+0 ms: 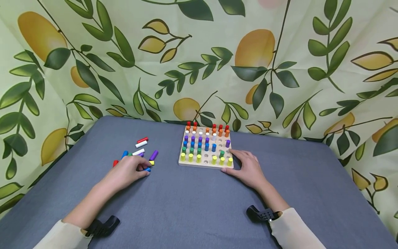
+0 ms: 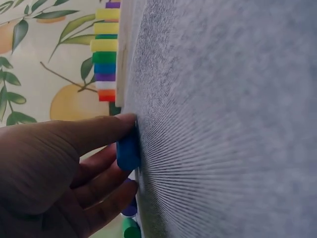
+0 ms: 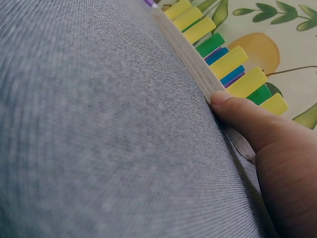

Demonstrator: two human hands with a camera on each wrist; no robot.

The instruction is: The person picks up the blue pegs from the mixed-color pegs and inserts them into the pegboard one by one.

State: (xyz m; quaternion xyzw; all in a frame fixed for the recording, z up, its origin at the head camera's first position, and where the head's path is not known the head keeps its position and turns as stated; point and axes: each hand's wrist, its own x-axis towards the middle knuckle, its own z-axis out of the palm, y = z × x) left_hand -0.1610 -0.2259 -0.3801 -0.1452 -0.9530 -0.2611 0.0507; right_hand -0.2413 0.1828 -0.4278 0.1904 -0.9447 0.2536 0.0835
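Low over the table at the left, my left hand (image 1: 129, 169) pinches a blue peg (image 2: 129, 151) between thumb and fingers. Loose pegs lie around that hand, among them a purple peg (image 1: 153, 155), a yellow peg (image 1: 151, 162) and a white peg (image 1: 138, 151); some are partly hidden under it. A wooden pegboard (image 1: 194, 164) sits farther back, with rows of yellow, green, blue, purple, white, orange and red pegs upright in it and several bare holes. My right hand (image 1: 250, 169) holds the board's near right corner, thumb against the front edge and fingers at the right side.
A red peg (image 1: 142, 140) and another white peg (image 1: 141, 144) lie behind the left hand's cluster. Grey cloth covers the table (image 1: 186, 207). Behind it hangs a leaf-and-fruit patterned curtain (image 1: 202, 31). Each wrist wears a black camera mount (image 1: 104, 226).
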